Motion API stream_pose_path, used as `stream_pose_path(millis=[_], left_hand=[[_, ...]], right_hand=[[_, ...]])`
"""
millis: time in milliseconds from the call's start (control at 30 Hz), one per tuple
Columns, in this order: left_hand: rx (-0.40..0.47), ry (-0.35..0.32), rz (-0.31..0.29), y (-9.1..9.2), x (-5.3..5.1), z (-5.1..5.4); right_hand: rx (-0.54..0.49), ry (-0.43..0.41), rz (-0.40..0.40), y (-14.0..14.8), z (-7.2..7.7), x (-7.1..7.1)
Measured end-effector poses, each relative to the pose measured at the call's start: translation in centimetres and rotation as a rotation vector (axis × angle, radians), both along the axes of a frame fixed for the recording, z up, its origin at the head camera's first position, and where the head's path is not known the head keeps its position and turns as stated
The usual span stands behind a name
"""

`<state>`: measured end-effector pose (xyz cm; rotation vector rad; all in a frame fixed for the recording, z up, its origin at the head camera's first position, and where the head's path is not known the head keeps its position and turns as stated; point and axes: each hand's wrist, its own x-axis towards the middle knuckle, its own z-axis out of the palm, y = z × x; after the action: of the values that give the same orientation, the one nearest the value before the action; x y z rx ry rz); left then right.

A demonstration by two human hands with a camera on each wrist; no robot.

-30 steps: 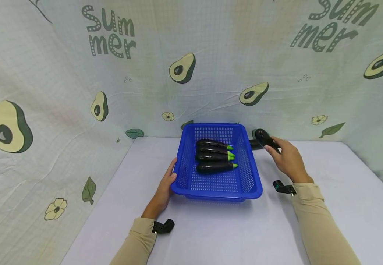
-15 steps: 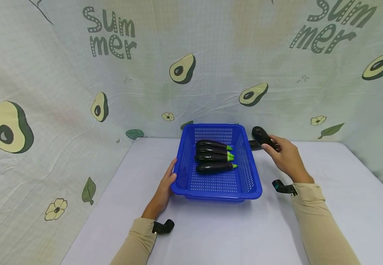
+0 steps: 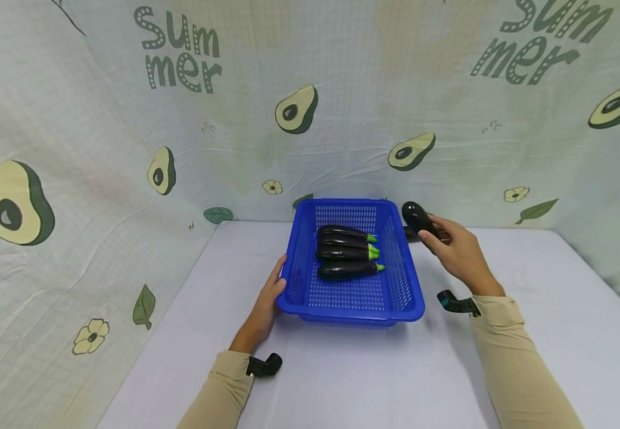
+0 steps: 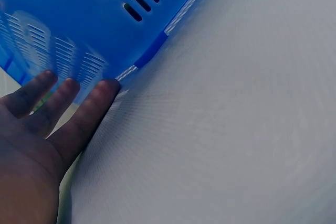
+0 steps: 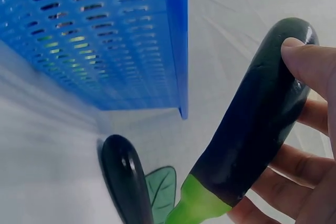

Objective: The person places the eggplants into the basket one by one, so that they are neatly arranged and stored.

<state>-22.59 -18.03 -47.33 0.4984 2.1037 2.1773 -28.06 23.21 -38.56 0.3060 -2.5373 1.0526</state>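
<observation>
My right hand [image 3: 462, 253] holds a dark purple eggplant [image 5: 252, 119] between thumb and fingers, raised over the table to the right of the blue basket [image 3: 347, 316]. Its green stem [image 5: 202, 203] shows in the right wrist view. Below it another eggplant [image 5: 123, 174] lies on the table, partly hidden by the hand in the head view. Inside the basket several eggplants [image 3: 347, 271] lie side by side, stems to the right. At the basket's left wall rests my left hand [image 3: 264, 304], its fairly straight fingers [image 4: 86, 114] touching the outside of the slotted plastic.
The table [image 3: 331, 375] has a white cover. Behind it hangs a pale cloth [image 3: 342, 155] printed with avocados, leaves and lettering. Black cameras sit on both wrists, the left one [image 3: 265, 365] close above the tabletop.
The right hand has shifted slightly left with the eggplant, whose rounded end is now higher and nearer the basket's rim. The left hand and basket have stayed put.
</observation>
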Motion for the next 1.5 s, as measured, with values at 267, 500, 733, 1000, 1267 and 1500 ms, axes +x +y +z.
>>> stream_pose_path(millis=[267,500,733,1000,1267,1500], left_hand=[[0.013,0.000,0.001,-0.1,0.0,0.0],[0.002,-0.003,0.023,-0.3,0.2,-0.1],[-0.005,0.000,0.021,-0.3,0.1,-0.2],[-0.004,0.005,0.018,-0.2,0.3,0.0],[-0.017,0.020,0.015,-0.1,0.1,-0.1],[-0.025,0.035,0.011,-0.1,0.2,0.1]], right_hand=[[-0.039,-0.012,0.009,-0.8,0.5,0.1],[-0.036,-0.029,0.058,-1.7,1.2,0.0],[-0.022,-0.014,0.094,-2.1,1.8,-0.2],[0.020,-0.017,0.159,-2.8,3.1,-0.5],[0.018,-0.066,0.230,-4.1,4.4,-1.0],[0.029,-0.075,0.241,-5.2,4.8,-1.4]])
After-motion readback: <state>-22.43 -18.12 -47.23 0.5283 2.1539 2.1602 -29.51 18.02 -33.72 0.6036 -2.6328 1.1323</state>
